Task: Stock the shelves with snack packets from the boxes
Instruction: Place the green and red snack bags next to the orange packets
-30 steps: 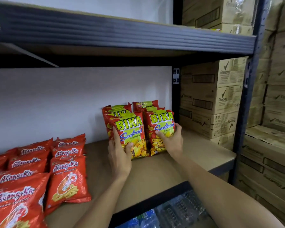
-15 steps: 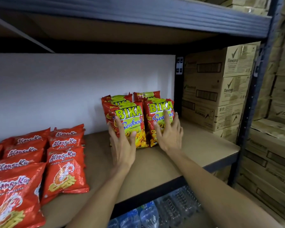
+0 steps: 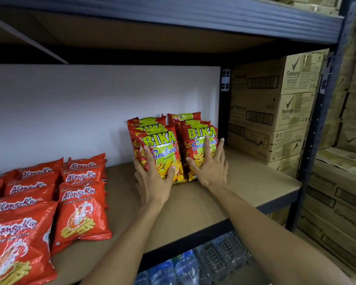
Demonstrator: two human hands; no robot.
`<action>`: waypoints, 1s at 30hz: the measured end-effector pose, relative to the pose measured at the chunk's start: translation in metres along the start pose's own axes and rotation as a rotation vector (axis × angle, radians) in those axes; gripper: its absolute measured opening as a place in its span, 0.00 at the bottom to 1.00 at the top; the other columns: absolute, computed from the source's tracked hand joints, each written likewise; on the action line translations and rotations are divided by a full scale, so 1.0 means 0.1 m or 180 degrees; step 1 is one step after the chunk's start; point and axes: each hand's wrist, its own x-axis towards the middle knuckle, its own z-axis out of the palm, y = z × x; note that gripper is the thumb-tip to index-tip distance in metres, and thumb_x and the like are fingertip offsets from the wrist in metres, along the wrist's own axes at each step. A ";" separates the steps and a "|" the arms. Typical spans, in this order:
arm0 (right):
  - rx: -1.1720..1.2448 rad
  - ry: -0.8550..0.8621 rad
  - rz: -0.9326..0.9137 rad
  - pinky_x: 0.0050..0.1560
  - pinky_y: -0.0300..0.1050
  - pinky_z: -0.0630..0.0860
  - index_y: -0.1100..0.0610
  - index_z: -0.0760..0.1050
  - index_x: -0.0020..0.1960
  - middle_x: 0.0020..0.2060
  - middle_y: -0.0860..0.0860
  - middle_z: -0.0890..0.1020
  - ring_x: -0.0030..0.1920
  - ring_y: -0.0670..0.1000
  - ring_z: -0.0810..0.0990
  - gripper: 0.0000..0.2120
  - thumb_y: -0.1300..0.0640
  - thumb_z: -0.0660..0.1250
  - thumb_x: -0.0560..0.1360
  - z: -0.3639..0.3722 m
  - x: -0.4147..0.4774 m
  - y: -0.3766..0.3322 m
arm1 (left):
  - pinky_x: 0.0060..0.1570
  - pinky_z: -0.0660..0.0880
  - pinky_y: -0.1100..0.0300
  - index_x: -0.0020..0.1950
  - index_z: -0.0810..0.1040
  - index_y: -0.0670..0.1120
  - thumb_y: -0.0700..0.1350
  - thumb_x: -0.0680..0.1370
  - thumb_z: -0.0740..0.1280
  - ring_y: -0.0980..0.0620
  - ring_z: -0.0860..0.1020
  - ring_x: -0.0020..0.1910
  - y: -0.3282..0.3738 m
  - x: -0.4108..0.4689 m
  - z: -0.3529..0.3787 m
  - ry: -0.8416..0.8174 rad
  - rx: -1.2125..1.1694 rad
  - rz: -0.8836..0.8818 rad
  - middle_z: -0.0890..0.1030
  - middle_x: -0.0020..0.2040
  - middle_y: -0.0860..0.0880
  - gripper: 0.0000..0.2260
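Bika packets (image 3: 162, 145) stand far right on the shelf (image 3: 251, 182); our left hand (image 3: 153, 182) and right hand (image 3: 211, 168) press their fronts, fingers spread (gripping nothing), as we square the rows upright.

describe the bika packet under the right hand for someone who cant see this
On the brown shelf, against the white back panel, two rows of red-and-green Bika packets stand upright. Take the front packet of the right row, nearest the Rexona boxes; the right hand lies flat on it.
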 end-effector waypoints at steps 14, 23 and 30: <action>-0.0011 -0.0222 0.0055 0.75 0.69 0.50 0.39 0.28 0.77 0.78 0.56 0.31 0.80 0.61 0.39 0.44 0.23 0.49 0.74 0.05 0.09 0.06 | 0.69 0.62 0.35 0.76 0.30 0.65 0.70 0.74 0.62 0.35 0.57 0.76 -0.02 0.03 0.01 -0.0160 0.0174 -0.0100 0.44 0.81 0.45 0.45; 0.0040 -0.0163 0.0071 0.72 0.74 0.42 0.39 0.31 0.79 0.78 0.56 0.31 0.79 0.61 0.38 0.44 0.23 0.49 0.74 0.02 0.06 0.05 | 0.68 0.62 0.34 0.77 0.31 0.63 0.70 0.75 0.61 0.34 0.63 0.74 -0.03 0.02 0.00 -0.0141 0.0269 -0.0041 0.48 0.80 0.43 0.44; 0.0095 -0.0049 -0.0019 0.72 0.74 0.38 0.41 0.36 0.80 0.79 0.56 0.33 0.79 0.58 0.37 0.42 0.25 0.49 0.76 -0.16 -0.08 -0.02 | 0.67 0.62 0.33 0.80 0.43 0.59 0.68 0.74 0.65 0.35 0.65 0.72 0.04 -0.05 -0.13 0.0077 0.0339 0.0082 0.51 0.79 0.43 0.43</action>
